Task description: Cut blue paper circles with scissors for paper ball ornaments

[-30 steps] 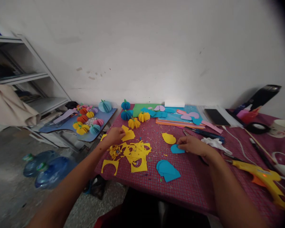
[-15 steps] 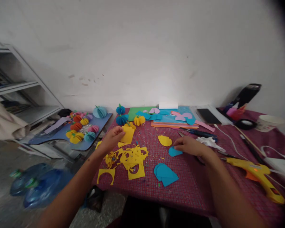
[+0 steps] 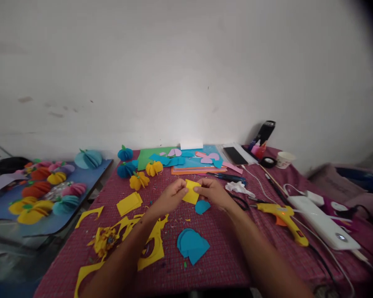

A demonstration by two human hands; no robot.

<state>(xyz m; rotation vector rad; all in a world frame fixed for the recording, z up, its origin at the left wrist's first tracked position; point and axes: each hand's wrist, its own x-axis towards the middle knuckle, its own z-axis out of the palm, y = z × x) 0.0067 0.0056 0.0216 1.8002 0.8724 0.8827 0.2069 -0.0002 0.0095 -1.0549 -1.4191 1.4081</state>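
My left hand [image 3: 173, 193] and my right hand [image 3: 214, 191] pinch a small piece of yellow paper [image 3: 191, 193] between them, above the middle of the table. Just below it, a blue half-round paper piece [image 3: 202, 207] lies by my right fingers. Closer to me rests a fanned stack of blue paper shapes [image 3: 192, 246]. To the left of my left hand is a stack of yellow paper rectangles [image 3: 129, 203]. Yellow offcuts [image 3: 155, 244] with round holes spread under my left forearm, which partly covers them.
Finished yellow paper pumpkins [image 3: 139, 180] and blue ones stand at the back left. More pumpkins cover a blue side table [image 3: 95, 182]. On the right lie a yellow glue gun [image 3: 282, 217], a white power bank [image 3: 321, 223], cables, a phone [image 3: 235, 156] and a paper cup [image 3: 285, 159].
My left hand has come right from the yellow rectangles to meet my right hand, which has let go of the blue piece. Both now hold yellow paper. The view has shifted right.
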